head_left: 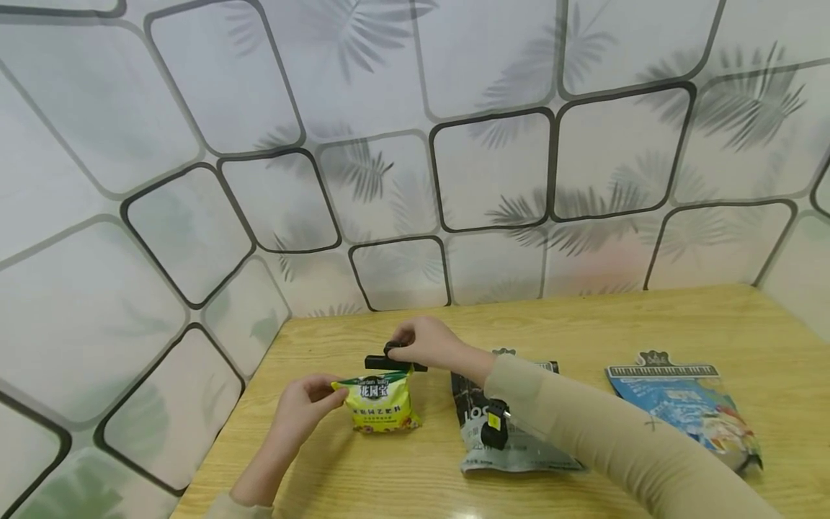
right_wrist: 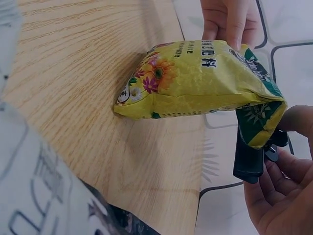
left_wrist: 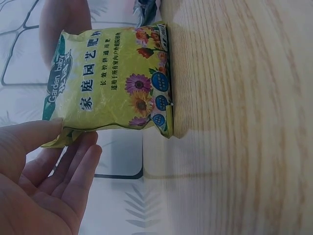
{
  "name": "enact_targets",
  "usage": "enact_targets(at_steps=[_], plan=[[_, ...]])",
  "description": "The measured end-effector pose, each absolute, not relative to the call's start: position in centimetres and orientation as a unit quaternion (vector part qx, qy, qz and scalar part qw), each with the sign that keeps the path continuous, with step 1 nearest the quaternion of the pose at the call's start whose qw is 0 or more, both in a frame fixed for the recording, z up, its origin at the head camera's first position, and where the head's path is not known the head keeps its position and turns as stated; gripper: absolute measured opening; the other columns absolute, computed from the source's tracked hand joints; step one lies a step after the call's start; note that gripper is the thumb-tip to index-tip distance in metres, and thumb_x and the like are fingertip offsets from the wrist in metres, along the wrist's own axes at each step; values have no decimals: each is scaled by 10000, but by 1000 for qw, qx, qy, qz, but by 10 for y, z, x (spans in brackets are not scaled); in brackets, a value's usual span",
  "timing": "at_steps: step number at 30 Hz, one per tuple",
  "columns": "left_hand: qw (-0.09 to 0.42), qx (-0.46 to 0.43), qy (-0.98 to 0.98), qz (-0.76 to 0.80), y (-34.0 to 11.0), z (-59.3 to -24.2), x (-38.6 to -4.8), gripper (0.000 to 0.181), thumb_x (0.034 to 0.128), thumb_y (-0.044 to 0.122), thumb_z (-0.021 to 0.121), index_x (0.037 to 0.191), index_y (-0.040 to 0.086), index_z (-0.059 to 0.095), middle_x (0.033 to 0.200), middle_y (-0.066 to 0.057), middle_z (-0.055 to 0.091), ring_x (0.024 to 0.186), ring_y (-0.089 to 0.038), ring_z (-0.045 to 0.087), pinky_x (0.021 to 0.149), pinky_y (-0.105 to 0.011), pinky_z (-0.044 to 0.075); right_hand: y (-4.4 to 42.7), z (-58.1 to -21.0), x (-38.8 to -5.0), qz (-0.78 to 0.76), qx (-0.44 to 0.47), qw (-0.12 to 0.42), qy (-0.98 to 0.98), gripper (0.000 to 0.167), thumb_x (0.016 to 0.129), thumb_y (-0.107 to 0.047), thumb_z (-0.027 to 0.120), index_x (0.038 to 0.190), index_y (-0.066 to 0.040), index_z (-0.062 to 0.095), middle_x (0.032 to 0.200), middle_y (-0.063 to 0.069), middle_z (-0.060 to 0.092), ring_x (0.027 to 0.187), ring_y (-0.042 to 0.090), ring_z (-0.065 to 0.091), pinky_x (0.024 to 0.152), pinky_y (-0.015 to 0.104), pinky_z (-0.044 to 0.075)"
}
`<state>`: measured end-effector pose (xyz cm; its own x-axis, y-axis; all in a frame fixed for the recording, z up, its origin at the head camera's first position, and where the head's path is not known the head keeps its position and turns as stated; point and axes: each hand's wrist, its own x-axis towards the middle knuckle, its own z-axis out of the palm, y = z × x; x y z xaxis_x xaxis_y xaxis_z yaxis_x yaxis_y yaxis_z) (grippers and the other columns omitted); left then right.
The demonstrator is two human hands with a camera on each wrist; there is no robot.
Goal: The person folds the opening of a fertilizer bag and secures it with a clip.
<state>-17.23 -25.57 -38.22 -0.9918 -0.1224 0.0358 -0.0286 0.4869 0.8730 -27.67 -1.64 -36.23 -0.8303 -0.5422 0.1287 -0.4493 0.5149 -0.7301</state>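
Observation:
A small yellow-green bag of garden fertilizer [head_left: 384, 409] stands upright on the wooden table, flowers printed along its bottom. My left hand [head_left: 300, 409] pinches its top left corner between thumb and fingers, as the left wrist view also shows for the bag [left_wrist: 112, 81]. In my right hand [head_left: 429, 342] is a black bag clip [head_left: 377, 362], held by its handle just behind the bag's top edge. Seen from the right wrist, the clip [right_wrist: 248, 159] lies against the folded green top corner; whether its jaws grip the bag I cannot tell.
Right of the fertilizer lies a black-and-grey bag [head_left: 519, 458], partly hidden by the right forearm. Farther right is a blue bag [head_left: 687, 411] with a piano-key clip [head_left: 664, 370] across its top. A patterned wall [head_left: 493, 267] borders the wooden table [head_left: 363, 479].

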Motion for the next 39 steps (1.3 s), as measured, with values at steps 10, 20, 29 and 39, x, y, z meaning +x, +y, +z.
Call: enact_targets(at_steps=[10,20,29,39], plan=[[47,50,-857,-511,-256,-384,-173,175,958,11,764,1099,-91,759,1019,-137,794,847,-106,729,773,-215,627,-19,-356,-274,-389,-299,51,870,187,964,-235,784,1112,-121,782,1082,32,774,932,141,676,841,332,591],[47,50,-860,-506,-256,-383,-170,168,960,16,762,1094,-85,760,1018,-141,794,838,-84,728,782,-223,635,-21,-346,-268,-363,-322,30,874,186,957,-224,791,1111,-120,780,1055,35,793,898,142,684,818,324,586],[41,53,-860,-506,-256,-383,-171,158,962,26,759,1084,-74,763,1000,-122,798,843,-103,733,799,-250,644,-23,-337,-264,-344,-341,18,875,169,946,-221,810,1085,-126,799,1016,20,798,872,125,696,805,313,595],[42,42,-860,-507,-257,-384,-173,180,970,35,758,1102,-87,756,1030,-149,799,857,-109,740,799,-230,634,-25,-328,-257,-316,-368,7,874,179,918,-240,866,1054,-132,824,952,-3,795,796,103,674,724,289,577]])
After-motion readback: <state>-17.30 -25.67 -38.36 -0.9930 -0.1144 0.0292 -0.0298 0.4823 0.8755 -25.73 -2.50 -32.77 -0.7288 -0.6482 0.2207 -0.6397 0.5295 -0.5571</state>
